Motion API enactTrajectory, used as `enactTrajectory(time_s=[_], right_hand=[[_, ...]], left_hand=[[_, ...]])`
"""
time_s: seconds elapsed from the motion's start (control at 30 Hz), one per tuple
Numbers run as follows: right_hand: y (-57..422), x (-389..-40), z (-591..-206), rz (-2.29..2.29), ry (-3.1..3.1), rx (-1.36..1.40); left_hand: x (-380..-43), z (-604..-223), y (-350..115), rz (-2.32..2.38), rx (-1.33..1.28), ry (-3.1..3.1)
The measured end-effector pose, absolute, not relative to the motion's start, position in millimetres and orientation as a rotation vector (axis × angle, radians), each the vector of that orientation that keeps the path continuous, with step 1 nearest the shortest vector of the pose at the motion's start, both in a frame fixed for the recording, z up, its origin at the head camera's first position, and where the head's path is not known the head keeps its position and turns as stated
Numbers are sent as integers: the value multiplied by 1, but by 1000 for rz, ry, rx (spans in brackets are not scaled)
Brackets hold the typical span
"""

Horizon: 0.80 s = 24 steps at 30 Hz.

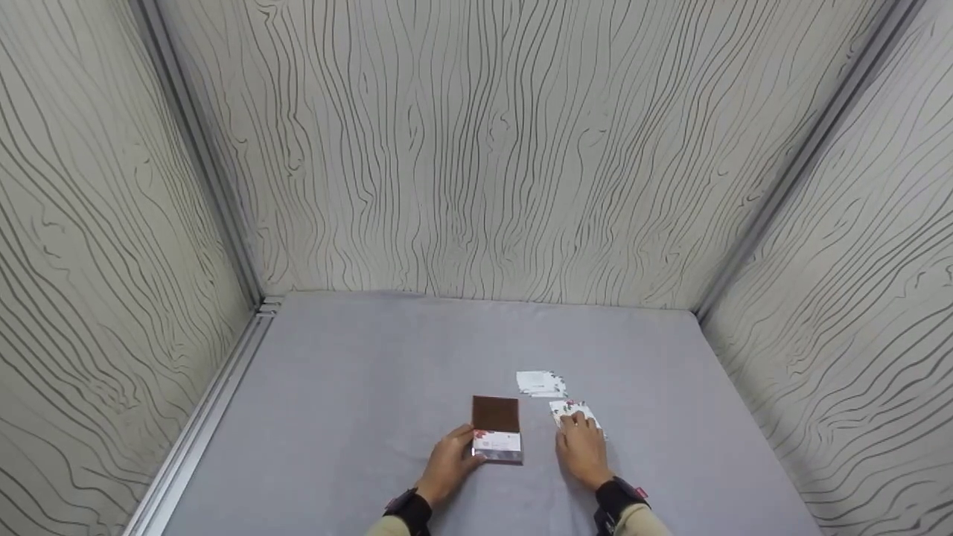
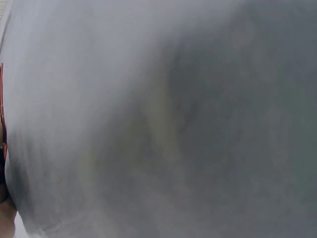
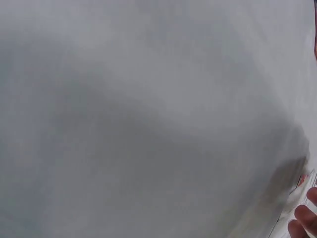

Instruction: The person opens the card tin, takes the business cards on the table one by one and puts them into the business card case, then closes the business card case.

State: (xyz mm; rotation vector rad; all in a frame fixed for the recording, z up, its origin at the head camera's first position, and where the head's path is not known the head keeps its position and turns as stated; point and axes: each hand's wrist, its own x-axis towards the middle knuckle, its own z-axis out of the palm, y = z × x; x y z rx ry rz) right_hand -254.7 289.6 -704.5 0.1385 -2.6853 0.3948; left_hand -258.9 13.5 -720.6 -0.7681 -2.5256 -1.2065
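Grey felt-like cloth covers my worktop (image 1: 357, 417), smooth and flat, with wavy wood-grain panels (image 1: 476, 149) rising around it. Near the front edge lies a small rectangular card case (image 1: 496, 430), its brown lid flipped open away from me, a white card showing in the shiny tray. My left hand (image 1: 449, 465) grips the case at its left side, fingers curled against the edge. Just right of the case my right hand (image 1: 582, 447) lies with straight fingers pressing on a small stack of white cards (image 1: 572, 412). Beyond that stack, farther from the case, sits a second loose pile (image 1: 540, 383). Both wrist views show only blurred grey cloth.
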Motion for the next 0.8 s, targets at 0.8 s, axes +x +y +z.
enactTrajectory(time_s=[0.8], right_hand=[[334,-243,-695,400,-2773,-79]], left_hand=[[-259,-725,11,-1181,-809,-2493]])
